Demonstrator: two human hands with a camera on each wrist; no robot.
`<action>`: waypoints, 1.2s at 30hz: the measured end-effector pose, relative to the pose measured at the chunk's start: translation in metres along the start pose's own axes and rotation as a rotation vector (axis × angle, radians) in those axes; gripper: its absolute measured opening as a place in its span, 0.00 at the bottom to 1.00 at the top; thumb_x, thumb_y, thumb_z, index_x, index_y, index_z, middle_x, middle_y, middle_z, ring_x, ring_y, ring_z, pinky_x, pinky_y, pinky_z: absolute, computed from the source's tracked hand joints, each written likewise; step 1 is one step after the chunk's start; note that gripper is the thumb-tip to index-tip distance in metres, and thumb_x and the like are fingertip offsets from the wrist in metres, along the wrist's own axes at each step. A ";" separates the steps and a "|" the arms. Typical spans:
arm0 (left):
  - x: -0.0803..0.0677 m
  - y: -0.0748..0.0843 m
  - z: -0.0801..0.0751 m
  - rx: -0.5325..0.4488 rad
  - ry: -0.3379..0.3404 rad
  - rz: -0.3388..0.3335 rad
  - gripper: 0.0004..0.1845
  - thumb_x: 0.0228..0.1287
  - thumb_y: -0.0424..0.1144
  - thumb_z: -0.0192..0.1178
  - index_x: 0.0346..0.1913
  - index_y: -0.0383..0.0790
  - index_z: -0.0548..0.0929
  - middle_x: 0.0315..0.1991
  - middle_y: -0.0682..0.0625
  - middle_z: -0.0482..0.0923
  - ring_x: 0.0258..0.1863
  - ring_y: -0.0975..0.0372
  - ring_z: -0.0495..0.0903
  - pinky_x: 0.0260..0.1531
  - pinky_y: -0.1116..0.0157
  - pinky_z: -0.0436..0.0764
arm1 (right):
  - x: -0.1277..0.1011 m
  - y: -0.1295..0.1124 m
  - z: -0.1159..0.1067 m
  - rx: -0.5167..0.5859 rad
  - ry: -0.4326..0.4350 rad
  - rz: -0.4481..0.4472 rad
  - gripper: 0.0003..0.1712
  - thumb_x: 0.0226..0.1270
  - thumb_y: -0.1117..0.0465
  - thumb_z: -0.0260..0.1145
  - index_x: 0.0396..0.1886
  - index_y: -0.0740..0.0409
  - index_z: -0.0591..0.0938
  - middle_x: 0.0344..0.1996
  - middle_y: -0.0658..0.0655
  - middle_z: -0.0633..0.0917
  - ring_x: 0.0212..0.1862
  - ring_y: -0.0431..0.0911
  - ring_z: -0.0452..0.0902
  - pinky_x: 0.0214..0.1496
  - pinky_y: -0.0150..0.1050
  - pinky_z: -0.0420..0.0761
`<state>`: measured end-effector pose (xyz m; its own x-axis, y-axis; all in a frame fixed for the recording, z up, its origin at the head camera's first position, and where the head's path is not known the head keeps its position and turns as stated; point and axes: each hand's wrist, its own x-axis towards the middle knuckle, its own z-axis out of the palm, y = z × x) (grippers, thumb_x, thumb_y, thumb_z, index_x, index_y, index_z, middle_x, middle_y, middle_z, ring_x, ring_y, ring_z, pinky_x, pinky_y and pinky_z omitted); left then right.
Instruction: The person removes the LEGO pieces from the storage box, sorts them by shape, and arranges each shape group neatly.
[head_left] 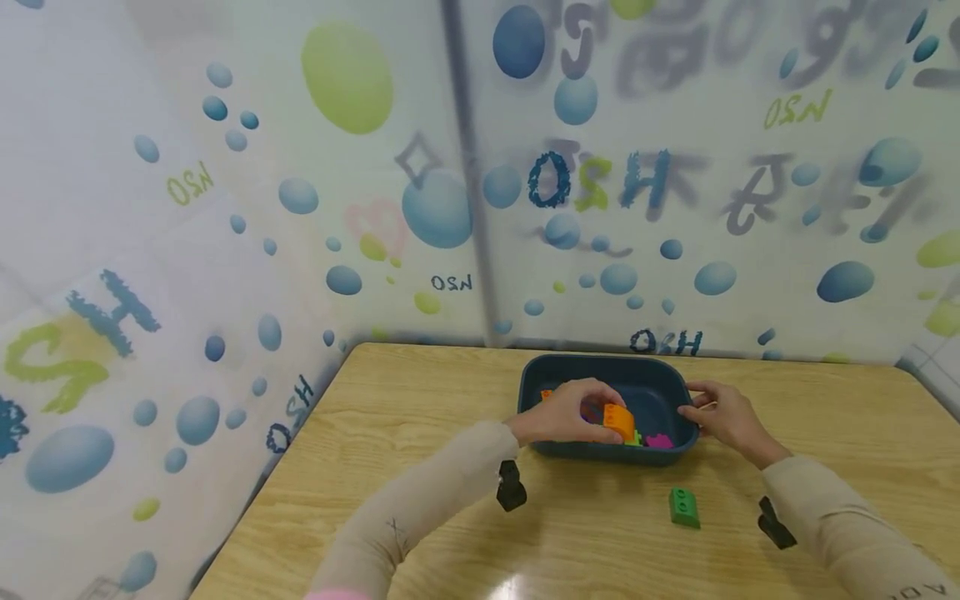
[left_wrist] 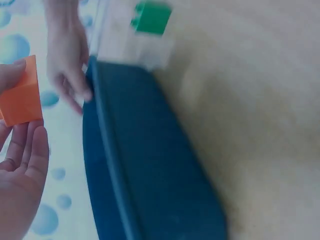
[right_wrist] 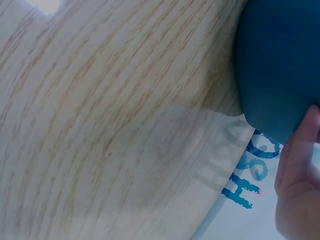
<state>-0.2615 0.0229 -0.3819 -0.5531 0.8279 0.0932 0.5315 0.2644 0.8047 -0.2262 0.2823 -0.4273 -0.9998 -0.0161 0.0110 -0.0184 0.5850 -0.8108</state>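
Observation:
My left hand (head_left: 566, 412) pinches an orange toy building block (head_left: 619, 421) between thumb and fingers, over the dark blue plastic bin (head_left: 528, 379). The left wrist view shows the orange block (left_wrist: 22, 95) close up, its smooth side facing the camera. At the bin's right end my right hand (head_left: 726, 414) holds the rim, fingers and thumb about the edge. In the right wrist view, fingers (right_wrist: 300, 155) lie against the bin's outer wall (right_wrist: 280, 65). Inside the bin are a magenta block (head_left: 659, 441) and other coloured pieces, partly hidden by my left hand.
A green toy block (head_left: 683, 507) with studs lies on the wooden table (head_left: 420, 392) in front of the bin. Behind the table hangs a pale backdrop (head_left: 495, 275) with blue and green bubbles. A black device (head_left: 512, 486) sits under the left wrist.

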 end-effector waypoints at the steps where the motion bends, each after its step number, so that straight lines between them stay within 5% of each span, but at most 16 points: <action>1: -0.003 0.001 0.003 0.003 -0.020 0.006 0.19 0.50 0.36 0.65 0.46 0.40 0.75 0.41 0.54 0.72 0.37 0.71 0.73 0.39 0.74 0.74 | 0.000 0.000 0.000 0.001 -0.002 -0.003 0.31 0.59 0.66 0.61 0.57 0.79 0.62 0.35 0.68 0.76 0.33 0.54 0.78 0.27 0.37 0.79; 12: -0.027 -0.003 0.041 0.000 -0.196 0.025 0.20 0.51 0.32 0.64 0.49 0.35 0.76 0.43 0.51 0.73 0.38 0.75 0.72 0.40 0.78 0.72 | -0.002 0.003 0.004 0.001 0.006 0.052 0.32 0.58 0.64 0.62 0.57 0.78 0.62 0.36 0.68 0.75 0.32 0.49 0.77 0.27 0.36 0.79; 20: -0.025 -0.016 0.066 0.369 -0.091 0.076 0.21 0.51 0.45 0.64 0.49 0.43 0.78 0.41 0.58 0.73 0.39 0.73 0.69 0.40 0.83 0.65 | 0.000 0.001 0.001 -0.008 0.008 0.024 0.32 0.59 0.63 0.62 0.57 0.77 0.62 0.36 0.69 0.76 0.32 0.49 0.77 0.27 0.37 0.79; 36: -0.026 -0.032 0.087 0.465 0.010 -0.031 0.20 0.48 0.48 0.66 0.44 0.45 0.79 0.35 0.61 0.73 0.34 0.75 0.68 0.37 0.82 0.65 | 0.001 0.001 0.001 -0.016 0.020 0.009 0.31 0.58 0.64 0.62 0.57 0.77 0.63 0.36 0.68 0.76 0.33 0.50 0.77 0.26 0.36 0.79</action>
<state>-0.2088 0.0358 -0.4610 -0.5782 0.8119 0.0801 0.7442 0.4847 0.4596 -0.2273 0.2816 -0.4286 -0.9999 0.0059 0.0156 -0.0090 0.5982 -0.8013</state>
